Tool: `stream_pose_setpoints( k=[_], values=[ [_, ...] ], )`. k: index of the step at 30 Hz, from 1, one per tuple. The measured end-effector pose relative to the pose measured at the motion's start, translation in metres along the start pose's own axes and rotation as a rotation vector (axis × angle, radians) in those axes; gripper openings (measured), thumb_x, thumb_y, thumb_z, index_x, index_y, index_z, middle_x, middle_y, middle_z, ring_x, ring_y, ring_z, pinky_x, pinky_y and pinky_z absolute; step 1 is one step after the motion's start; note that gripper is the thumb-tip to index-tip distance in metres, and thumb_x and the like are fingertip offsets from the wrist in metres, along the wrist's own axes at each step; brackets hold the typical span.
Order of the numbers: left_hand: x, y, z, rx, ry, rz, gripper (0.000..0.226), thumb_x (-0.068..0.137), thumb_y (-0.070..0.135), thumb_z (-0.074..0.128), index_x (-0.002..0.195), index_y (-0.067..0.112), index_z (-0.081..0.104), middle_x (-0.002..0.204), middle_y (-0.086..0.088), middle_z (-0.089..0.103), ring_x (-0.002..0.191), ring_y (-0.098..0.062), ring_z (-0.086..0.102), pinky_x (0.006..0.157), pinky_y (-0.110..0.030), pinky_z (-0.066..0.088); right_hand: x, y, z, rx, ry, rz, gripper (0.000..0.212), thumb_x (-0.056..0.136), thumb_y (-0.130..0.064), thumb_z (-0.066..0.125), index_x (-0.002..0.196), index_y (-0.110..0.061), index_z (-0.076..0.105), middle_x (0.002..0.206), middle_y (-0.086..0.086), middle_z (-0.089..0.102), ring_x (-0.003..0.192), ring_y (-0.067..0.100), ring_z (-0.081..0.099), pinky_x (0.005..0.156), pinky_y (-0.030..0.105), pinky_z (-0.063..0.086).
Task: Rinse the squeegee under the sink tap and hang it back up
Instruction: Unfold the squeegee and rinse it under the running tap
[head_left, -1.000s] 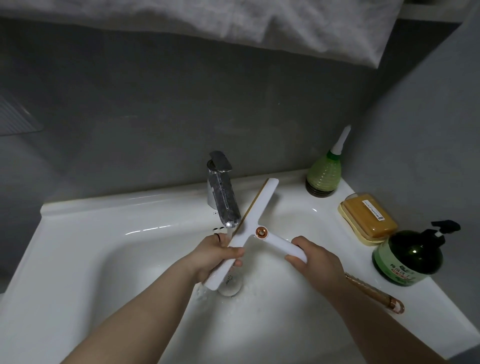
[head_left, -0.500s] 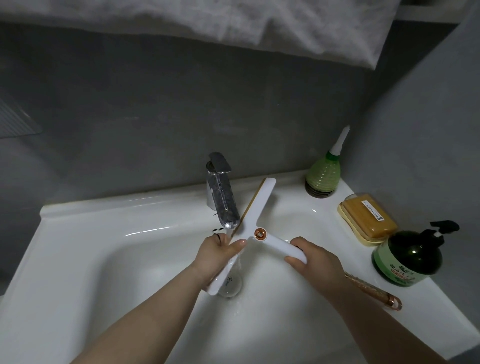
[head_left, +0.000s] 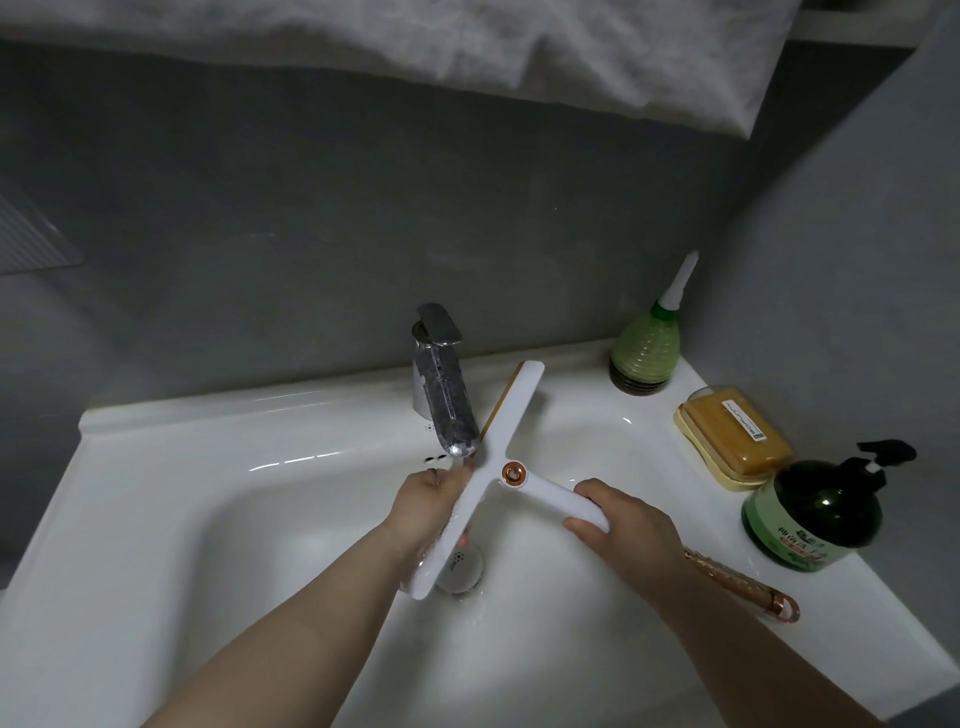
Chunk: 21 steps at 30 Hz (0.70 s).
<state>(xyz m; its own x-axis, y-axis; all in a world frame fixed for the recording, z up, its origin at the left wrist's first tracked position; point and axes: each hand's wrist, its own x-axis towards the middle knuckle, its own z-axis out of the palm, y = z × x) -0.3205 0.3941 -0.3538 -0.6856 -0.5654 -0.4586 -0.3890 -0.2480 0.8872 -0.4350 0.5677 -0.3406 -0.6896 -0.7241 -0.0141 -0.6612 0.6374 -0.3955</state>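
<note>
Head view: the white sink (head_left: 156, 467) is catching water running from the tap (head_left: 447, 405) over the squeegee (head_left: 483, 478); right hand (head_left: 623, 519) is gripping its handle, while left hand (head_left: 426, 499), fingers now slid behind the blade, is rubbing it — rinsing continues, hanging remains.

left hand (head_left: 428, 501) slid from gripping front of squeegee blade (head_left: 480, 478) to behind it, fingers now mostly hidden, one fingertip showing red under lower blade. blade's lower end dropped slightly toward drain (head_left: 462, 574).
</note>
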Motion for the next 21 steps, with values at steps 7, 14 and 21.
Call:
stream_pose_setpoints(
  k=[7, 14, 21],
  values=[
    [-0.001, 0.0029, 0.0014, 0.054, -0.015, -0.012, 0.045, 0.086, 0.045, 0.052, 0.057, 0.009, 0.049, 0.03, 0.001, 0.051, 0.026, -0.014, 0.046, 0.035, -0.015, 0.04, 0.0014, -0.0002, -0.0002, 0.004, 0.011, 0.006, 0.03, 0.089, -0.037, 0.05, 0.114, -0.021, 0.052, 0.105, -0.001, 0.065, 0.087, 0.019, 0.057, 0.069, 0.02, 0.032],
    [0.0012, 0.0059, 0.0033, -0.031, 0.075, 0.007, 0.045, 0.087, 0.042, 0.052, 0.058, 0.007, 0.047, 0.033, -0.002, 0.047, 0.023, -0.015, 0.043, 0.03, -0.016, 0.038, 0.0025, -0.003, -0.0022, 0.006, 0.031, 0.0, 0.027, 0.088, -0.036, 0.052, 0.11, -0.021, 0.053, 0.1, -0.001, 0.065, 0.088, 0.022, 0.058, 0.067, 0.022, 0.031],
    [0.0022, 0.0013, 0.0019, 0.16, -0.019, 0.092, 0.029, 0.082, 0.036, 0.061, 0.065, 0.014, 0.054, 0.037, 0.006, 0.055, 0.03, -0.009, 0.05, 0.04, -0.016, 0.042, 0.0033, -0.0016, -0.0023, 0.007, -0.025, 0.01, 0.024, 0.087, -0.035, 0.053, 0.106, -0.021, 0.053, 0.089, -0.003, 0.06, 0.074, 0.015, 0.045, 0.066, 0.022, 0.03]
  ],
)
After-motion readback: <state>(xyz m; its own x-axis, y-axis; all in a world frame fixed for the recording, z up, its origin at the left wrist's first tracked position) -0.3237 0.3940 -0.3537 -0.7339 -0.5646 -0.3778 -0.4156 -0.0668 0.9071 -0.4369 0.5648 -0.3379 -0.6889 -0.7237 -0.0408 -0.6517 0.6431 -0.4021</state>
